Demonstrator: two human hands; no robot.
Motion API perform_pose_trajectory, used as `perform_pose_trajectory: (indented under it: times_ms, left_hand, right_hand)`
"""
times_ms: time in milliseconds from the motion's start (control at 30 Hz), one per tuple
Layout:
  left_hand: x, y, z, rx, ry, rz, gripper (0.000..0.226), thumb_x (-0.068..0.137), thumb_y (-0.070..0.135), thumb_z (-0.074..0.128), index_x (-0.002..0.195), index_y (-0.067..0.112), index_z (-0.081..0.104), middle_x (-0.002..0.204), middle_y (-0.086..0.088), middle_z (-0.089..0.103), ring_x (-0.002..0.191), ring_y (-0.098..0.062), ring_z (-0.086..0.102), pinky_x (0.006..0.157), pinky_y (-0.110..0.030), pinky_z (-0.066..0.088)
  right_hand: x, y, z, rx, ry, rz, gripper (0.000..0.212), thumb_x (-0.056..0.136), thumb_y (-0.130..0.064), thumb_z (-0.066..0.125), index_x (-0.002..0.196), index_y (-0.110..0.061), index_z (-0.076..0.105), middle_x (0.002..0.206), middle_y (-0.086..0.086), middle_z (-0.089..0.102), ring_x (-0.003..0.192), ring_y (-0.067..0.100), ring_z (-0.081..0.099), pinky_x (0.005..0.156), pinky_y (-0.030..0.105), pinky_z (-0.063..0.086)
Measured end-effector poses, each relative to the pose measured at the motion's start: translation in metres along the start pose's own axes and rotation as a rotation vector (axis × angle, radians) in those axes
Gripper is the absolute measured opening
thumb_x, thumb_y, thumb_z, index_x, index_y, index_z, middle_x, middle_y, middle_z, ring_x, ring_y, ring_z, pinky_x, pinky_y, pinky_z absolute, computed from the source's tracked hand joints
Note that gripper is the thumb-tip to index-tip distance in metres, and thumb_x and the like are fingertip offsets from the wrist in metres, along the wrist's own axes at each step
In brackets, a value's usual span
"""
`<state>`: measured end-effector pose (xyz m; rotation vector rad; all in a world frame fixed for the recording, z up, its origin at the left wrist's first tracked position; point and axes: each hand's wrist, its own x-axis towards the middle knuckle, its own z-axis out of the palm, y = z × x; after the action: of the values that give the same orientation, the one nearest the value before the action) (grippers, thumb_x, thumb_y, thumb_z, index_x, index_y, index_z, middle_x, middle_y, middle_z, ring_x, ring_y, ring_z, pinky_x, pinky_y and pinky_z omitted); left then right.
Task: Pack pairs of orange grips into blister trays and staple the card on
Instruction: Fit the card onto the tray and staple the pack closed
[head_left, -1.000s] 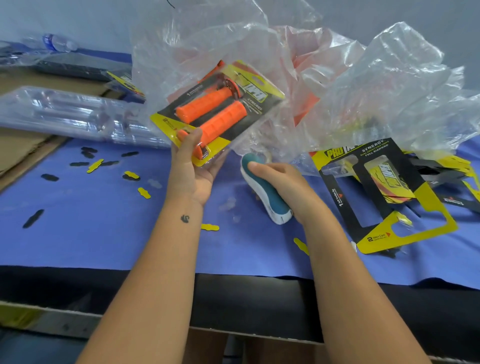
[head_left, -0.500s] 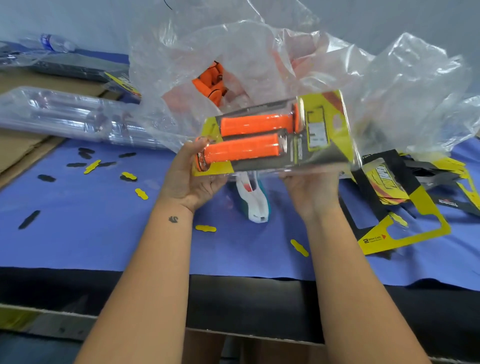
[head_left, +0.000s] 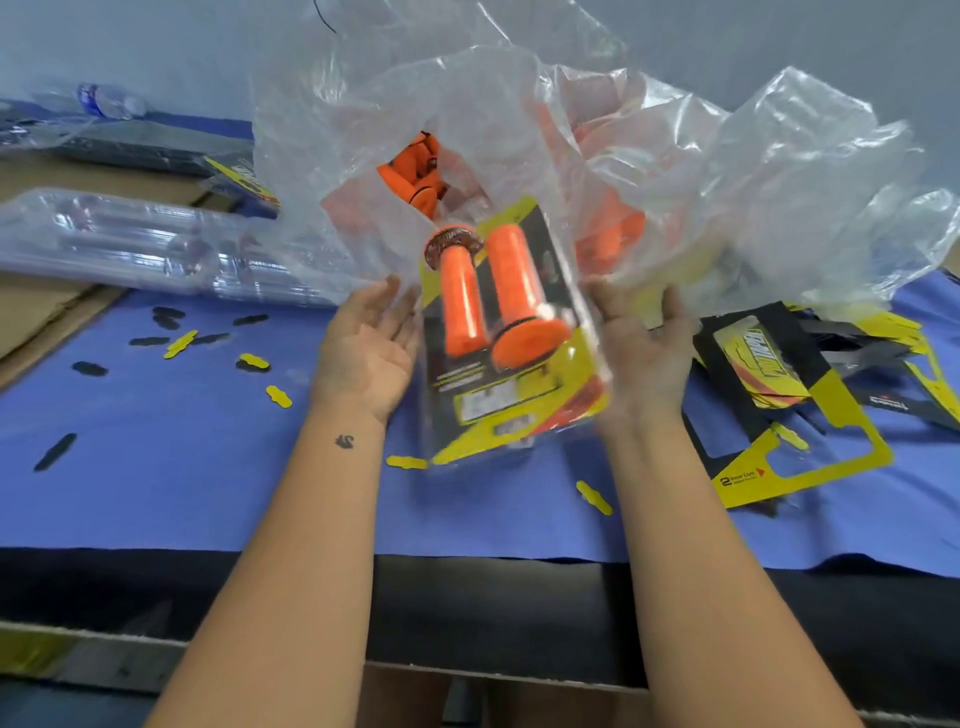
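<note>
The blister pack with two orange grips and its yellow-black card is held in the air above the near part of the table, standing almost upright, between both hands. The left hand is at its left edge with the fingers straight and a little spread, the palm turned up to the camera; they touch only the edge. The right hand supports the right edge in the same way, fingers straight (the fingertips are partly behind the clear plastic).

Behind the pack a big clear plastic bag with loose orange grips stands very near. To the right lie printed cards, to the left a stack of empty clear trays. Between the arms and the table front, the blue cloth has only small punched paper pieces. A grey wall closes the back.
</note>
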<state>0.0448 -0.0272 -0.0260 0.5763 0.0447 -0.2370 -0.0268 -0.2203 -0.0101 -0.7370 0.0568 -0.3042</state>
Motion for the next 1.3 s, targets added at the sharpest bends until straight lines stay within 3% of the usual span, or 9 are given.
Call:
perform_pose_trajectory:
  times_ms: [133,267,367,467,667,800,867,1000,1300]
  left_hand:
    - [0.000,-0.009,0.003,0.343,0.022,0.065,0.040,0.091,-0.013,0.047,0.118,0.014,0.056,0.075,-0.003,0.073,0.063,-0.011,0.070,0.054,-0.024,0.056]
    - [0.002,-0.007,0.004,0.321,0.107,0.072,0.043,0.087,-0.014,0.055,0.121,0.013,0.055,0.076,-0.009,0.072,0.062,-0.016,0.070,0.057,-0.031,0.060]
    - [-0.001,-0.007,0.003,0.293,0.113,0.062,0.037,0.087,-0.011,0.057,0.115,0.014,0.056,0.075,-0.009,0.072,0.063,-0.017,0.069,0.057,-0.031,0.059]
    - [-0.004,0.000,0.002,0.290,0.070,-0.015,0.026,0.091,0.005,0.057,0.116,0.014,0.061,0.087,-0.007,0.071,0.075,-0.019,0.068,0.067,-0.030,0.057]
    - [-0.013,0.012,-0.001,0.297,-0.111,0.026,0.025,0.094,0.022,0.047,0.111,0.009,0.061,0.102,0.002,0.074,0.098,-0.011,0.070,0.087,-0.024,0.054]
    - [-0.012,0.011,0.004,0.018,-0.186,-0.144,0.060,0.078,0.051,0.056,0.119,0.007,0.059,0.135,-0.012,0.055,0.134,-0.030,0.046,0.111,-0.046,0.037]
    - [-0.010,0.004,0.005,0.198,-0.152,-0.190,0.056,0.079,0.052,0.054,0.115,0.010,0.062,0.122,-0.011,0.066,0.119,-0.033,0.059,0.096,-0.045,0.052]
    - [-0.007,-0.005,0.008,0.483,-0.097,-0.156,0.014,0.095,0.009,0.052,0.107,0.013,0.059,0.089,-0.006,0.073,0.083,-0.025,0.072,0.067,-0.031,0.060]
    - [-0.002,-0.009,0.005,0.517,0.030,-0.018,0.017,0.089,-0.007,0.056,0.088,0.009,0.061,0.075,-0.002,0.073,0.066,-0.014,0.071,0.057,-0.020,0.055]
  right_hand:
    - [0.001,0.005,0.007,-0.182,0.025,0.094,0.046,0.098,-0.044,0.040,0.108,-0.003,0.060,0.102,0.016,0.063,0.089,0.025,0.064,0.082,0.033,0.052]
    - [-0.004,0.009,0.016,-0.476,-0.063,0.153,0.045,0.094,-0.033,0.054,0.121,0.004,0.060,0.119,0.037,0.059,0.109,0.053,0.057,0.100,0.061,0.044]
    - [-0.004,0.009,0.011,-0.604,-0.049,0.054,0.013,0.093,-0.008,0.056,0.084,-0.003,0.064,0.077,0.013,0.070,0.069,0.028,0.067,0.067,0.036,0.057]
    - [-0.005,0.009,0.012,-0.562,-0.046,-0.012,0.024,0.093,0.002,0.051,0.072,-0.007,0.056,0.061,0.002,0.063,0.053,0.011,0.060,0.050,0.020,0.048]
    - [-0.006,0.018,0.019,-0.176,-0.036,-0.104,0.030,0.092,0.002,0.054,0.067,-0.014,0.061,0.064,0.003,0.063,0.060,0.014,0.058,0.062,0.025,0.048]
    - [0.003,0.031,0.022,-0.109,0.072,-0.144,0.021,0.096,0.005,0.051,0.082,-0.010,0.057,0.076,0.005,0.063,0.071,0.014,0.062,0.071,0.026,0.054]
    - [0.005,0.037,0.018,-0.276,0.172,-0.124,0.021,0.094,0.006,0.055,0.080,-0.010,0.053,0.075,0.005,0.059,0.068,0.012,0.061,0.067,0.023,0.054]
    - [0.007,0.036,0.010,-0.481,0.229,-0.045,0.014,0.091,0.000,0.061,0.083,-0.011,0.060,0.079,0.005,0.065,0.068,0.010,0.064,0.062,0.018,0.051]
    - [0.002,0.036,0.012,-0.949,0.158,0.059,0.021,0.094,-0.034,0.060,0.093,-0.014,0.068,0.084,-0.004,0.069,0.077,0.013,0.062,0.067,0.024,0.048]
